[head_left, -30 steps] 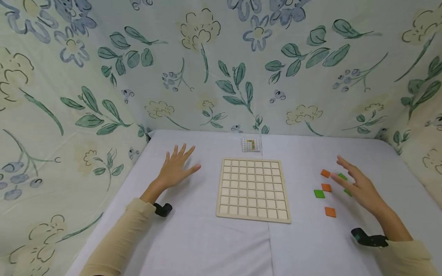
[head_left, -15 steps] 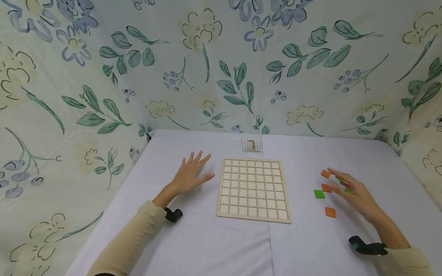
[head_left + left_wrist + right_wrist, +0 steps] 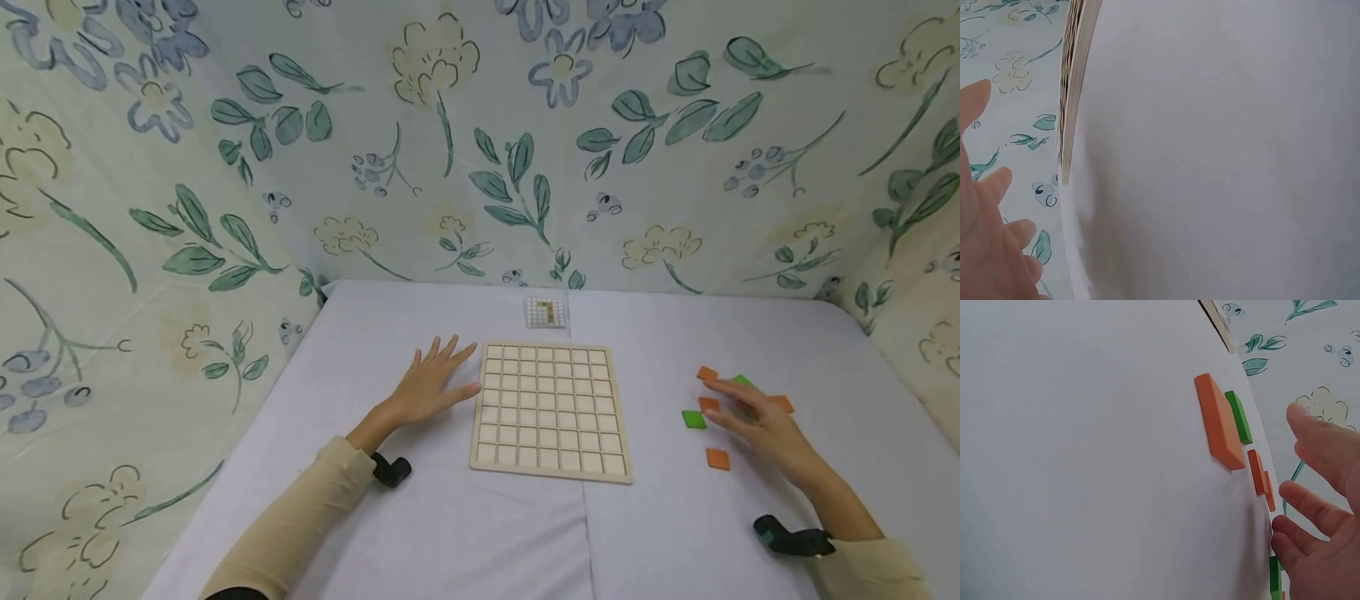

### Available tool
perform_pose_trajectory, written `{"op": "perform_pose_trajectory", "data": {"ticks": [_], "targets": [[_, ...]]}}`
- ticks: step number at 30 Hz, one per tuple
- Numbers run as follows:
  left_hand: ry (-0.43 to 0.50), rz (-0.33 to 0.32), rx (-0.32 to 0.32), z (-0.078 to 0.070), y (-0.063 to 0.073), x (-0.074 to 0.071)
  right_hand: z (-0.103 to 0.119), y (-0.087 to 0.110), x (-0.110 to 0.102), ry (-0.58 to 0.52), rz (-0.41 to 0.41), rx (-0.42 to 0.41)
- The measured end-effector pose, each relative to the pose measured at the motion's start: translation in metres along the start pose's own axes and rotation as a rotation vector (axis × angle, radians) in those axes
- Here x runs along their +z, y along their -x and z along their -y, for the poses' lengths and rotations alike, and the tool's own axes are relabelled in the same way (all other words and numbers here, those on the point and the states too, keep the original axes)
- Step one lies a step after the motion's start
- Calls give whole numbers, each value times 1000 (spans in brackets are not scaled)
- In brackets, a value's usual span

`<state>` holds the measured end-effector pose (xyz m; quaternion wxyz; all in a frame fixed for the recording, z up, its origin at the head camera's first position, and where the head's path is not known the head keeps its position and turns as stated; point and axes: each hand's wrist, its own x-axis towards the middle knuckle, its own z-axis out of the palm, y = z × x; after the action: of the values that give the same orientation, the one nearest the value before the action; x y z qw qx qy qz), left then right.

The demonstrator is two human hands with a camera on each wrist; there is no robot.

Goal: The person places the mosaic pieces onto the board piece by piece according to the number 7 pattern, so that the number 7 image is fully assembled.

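My left hand (image 3: pixel 427 392) hovers with spread fingers at the left edge of a pale wooden grid board (image 3: pixel 551 412). The thumb tip is close to the board's rim; whether it touches, I cannot tell. Over a group of small square tiles at the right is my right hand (image 3: pixel 776 433), its fingers loosely bent and holding nothing visible. Close to its fingertips lie an orange tile (image 3: pixel 707 373) and a second orange tile (image 3: pixel 708 404). A green tile (image 3: pixel 693 419) is left of the thumb. In the right wrist view the fingers (image 3: pixel 1316 506) are apart from the nearest orange tile (image 3: pixel 1217 425).
Behind the board lies a small card (image 3: pixel 545 313) with a grid and a coloured pattern. Another orange tile (image 3: pixel 717 459) is nearer the front, and a green tile (image 3: pixel 742 381) shows behind the right hand. A white cloth (image 3: pixel 487 542) covers the table; flowered fabric (image 3: pixel 480 150) hangs around it.
My left hand has moved right, up to the board's edge. The right hand has come lower and nearer over the tiles, uncovering an orange tile at its right. The board has not moved.
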<state>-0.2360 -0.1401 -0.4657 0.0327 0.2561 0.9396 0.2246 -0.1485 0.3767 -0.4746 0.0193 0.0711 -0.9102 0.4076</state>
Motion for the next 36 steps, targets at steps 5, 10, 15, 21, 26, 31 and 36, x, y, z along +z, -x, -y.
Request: {"op": "perform_pose_trajectory", "data": {"ticks": [5, 10, 15, 21, 26, 31, 36], "targets": [[-3, 32, 3, -1, -4, 5, -5, -1, 2, 32, -29, -18], [-31, 76, -6, -1, -7, 10, -8, -2, 1, 70, -51, -28], [-55, 102, -13, 0, -10, 14, -11, -3, 1, 92, -66, -14], [-87, 122, -6, 2, -11, 18, -18, -5, 1, 127, -81, -27], [-95, 130, -6, 3, -10, 19, -23, -7, 1, 147, -83, -29], [-124, 135, 0, 6, -10, 21, -25, -8, 0, 158, -77, -29], [-152, 130, 21, 11, -11, 25, -26, -9, 0, 164, -81, -40]]}}
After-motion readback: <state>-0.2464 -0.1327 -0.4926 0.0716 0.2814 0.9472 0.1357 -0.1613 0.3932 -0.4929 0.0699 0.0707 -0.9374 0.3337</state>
